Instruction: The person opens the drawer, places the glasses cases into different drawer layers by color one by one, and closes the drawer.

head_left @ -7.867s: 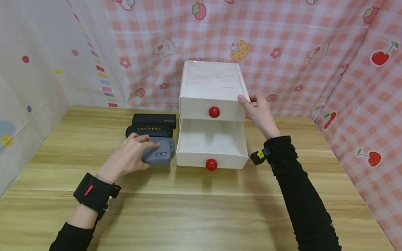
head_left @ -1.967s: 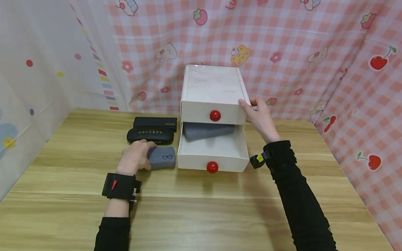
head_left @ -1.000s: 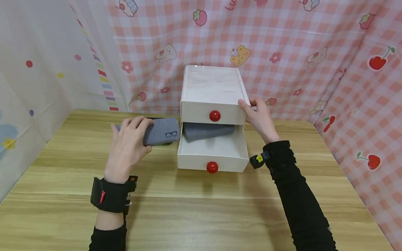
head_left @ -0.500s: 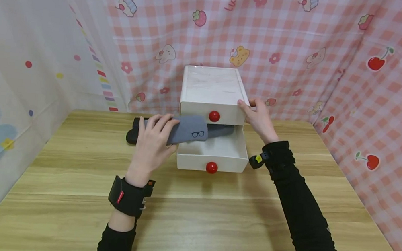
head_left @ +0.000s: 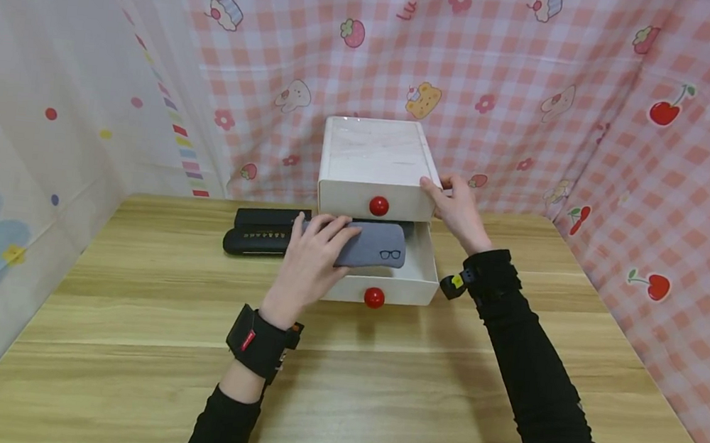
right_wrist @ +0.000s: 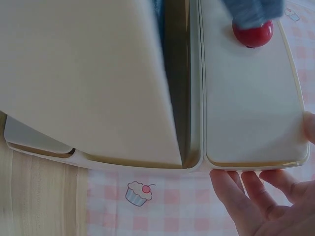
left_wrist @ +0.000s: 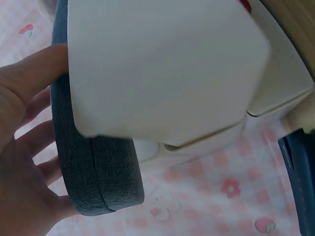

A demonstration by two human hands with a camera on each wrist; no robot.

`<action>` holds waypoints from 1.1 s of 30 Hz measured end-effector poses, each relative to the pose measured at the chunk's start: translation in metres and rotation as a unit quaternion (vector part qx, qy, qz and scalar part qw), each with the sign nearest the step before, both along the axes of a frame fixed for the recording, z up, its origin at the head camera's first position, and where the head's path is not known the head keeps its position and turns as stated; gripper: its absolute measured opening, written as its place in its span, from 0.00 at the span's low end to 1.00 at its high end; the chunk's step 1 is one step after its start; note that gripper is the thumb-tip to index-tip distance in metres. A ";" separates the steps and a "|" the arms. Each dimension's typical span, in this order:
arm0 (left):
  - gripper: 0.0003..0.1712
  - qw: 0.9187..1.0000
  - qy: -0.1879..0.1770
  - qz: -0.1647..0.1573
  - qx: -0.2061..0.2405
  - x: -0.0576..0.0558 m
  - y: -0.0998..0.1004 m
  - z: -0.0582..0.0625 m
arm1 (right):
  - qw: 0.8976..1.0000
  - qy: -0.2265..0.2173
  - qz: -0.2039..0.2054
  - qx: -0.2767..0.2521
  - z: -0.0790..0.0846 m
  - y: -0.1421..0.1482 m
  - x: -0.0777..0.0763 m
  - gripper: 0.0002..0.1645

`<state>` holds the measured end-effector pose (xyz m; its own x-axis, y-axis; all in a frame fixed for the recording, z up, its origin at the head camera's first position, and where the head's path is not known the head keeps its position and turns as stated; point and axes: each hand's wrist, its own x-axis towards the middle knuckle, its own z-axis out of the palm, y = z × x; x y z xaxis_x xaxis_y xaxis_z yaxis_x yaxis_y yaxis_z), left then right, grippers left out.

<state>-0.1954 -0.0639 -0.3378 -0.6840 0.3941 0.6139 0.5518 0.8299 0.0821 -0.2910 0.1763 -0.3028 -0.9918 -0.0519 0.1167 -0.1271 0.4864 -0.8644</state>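
Note:
A grey-blue glasses case (head_left: 378, 245) with a small spectacles print is gripped by my left hand (head_left: 312, 264). It is held over the pulled-out lower drawer (head_left: 409, 291) of a white two-drawer cabinet (head_left: 374, 151). The left wrist view shows the case's rounded end (left_wrist: 106, 172) beside the drawer wall, thumb and fingers on opposite sides. Deeper in that drawer lies another grey case (head_left: 409, 229), mostly hidden. My right hand (head_left: 461, 210) holds the cabinet's upper right front corner, thumb on top; in the right wrist view its fingers (right_wrist: 263, 196) rest along the side.
Left of the cabinet lie a black rounded glasses case (head_left: 257, 242) and, behind it, a dark oblong case (head_left: 268, 218). A red knob (head_left: 378, 205) marks the closed upper drawer, another red knob (head_left: 374, 297) the lower one. Checked cloth (head_left: 269, 42) hangs behind.
One grey case went into the lower drawer earlier. Since then my left hand has lifted the second from the table and carried it right, over the drawer. My right hand stays at the corner.

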 end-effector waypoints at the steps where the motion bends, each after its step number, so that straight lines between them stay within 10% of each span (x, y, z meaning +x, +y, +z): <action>1: 0.33 1.000 -0.003 -0.006 -0.004 -0.002 0.002 0.001 | 1.000 0.000 0.000 -0.001 0.000 0.000 0.000 0.36; 17: 0.29 0.982 -0.171 -0.076 -0.008 -0.035 0.022 0.000 | 1.000 -0.005 0.004 -0.013 0.000 0.000 0.000 0.37; 33: 0.15 0.968 -0.242 -0.055 0.029 -0.046 0.024 -0.009 | 1.000 -0.002 0.000 -0.002 0.001 0.000 0.000 0.37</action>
<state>-0.2409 -0.0396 -0.3465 -0.8529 0.4561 0.2541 0.5220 0.7545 0.3978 -0.2906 0.1759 -0.3023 -0.9923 -0.0513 0.1125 -0.1232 0.4834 -0.8667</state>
